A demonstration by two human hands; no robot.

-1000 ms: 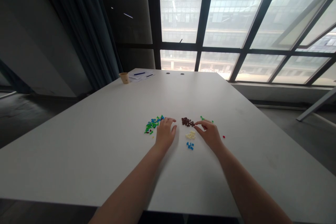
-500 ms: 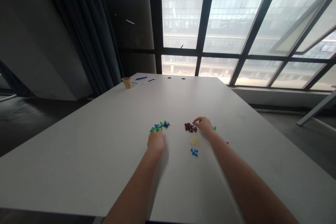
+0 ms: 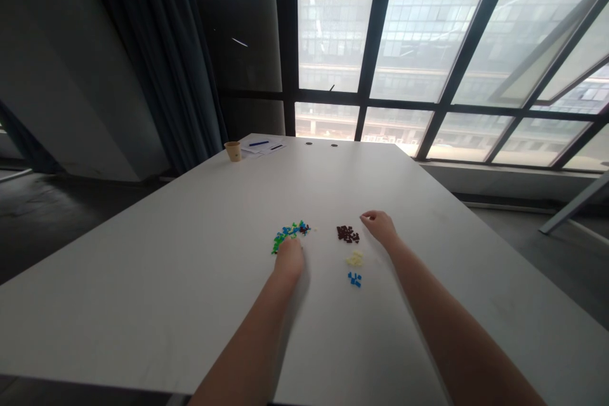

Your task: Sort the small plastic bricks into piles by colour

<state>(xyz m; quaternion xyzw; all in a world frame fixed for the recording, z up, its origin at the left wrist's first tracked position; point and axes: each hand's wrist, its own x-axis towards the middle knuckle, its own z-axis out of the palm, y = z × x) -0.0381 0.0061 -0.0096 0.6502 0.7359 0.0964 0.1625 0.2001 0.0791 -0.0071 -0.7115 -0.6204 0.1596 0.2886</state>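
Note:
My left hand [image 3: 290, 257] rests at the near edge of a mixed pile of small bricks [image 3: 285, 233] in green, blue and dark brown. Its fingers curl down out of sight, so what they grip is hidden. To the right, a group of dark brown bricks [image 3: 347, 234] lies together. Just beyond and right of them is my right hand [image 3: 379, 224], thumb and fingertips pressed together; any piece between them is too small to make out. Pale yellow bricks [image 3: 354, 258] lie nearer to me, with several blue bricks [image 3: 354, 279] below those.
On the far left of the white table [image 3: 200, 254] stands a tan paper cup [image 3: 233, 151]. Beside it are paper sheets [image 3: 252, 147] and a blue pen [image 3: 259, 143]. Tall windows and a dark curtain [image 3: 157, 57] border the far side.
My right hand has moved right, away from the dark brown group; the dark piece at its fingertips no longer shows. My left hand has drawn slightly nearer and right, over the pile's edge.

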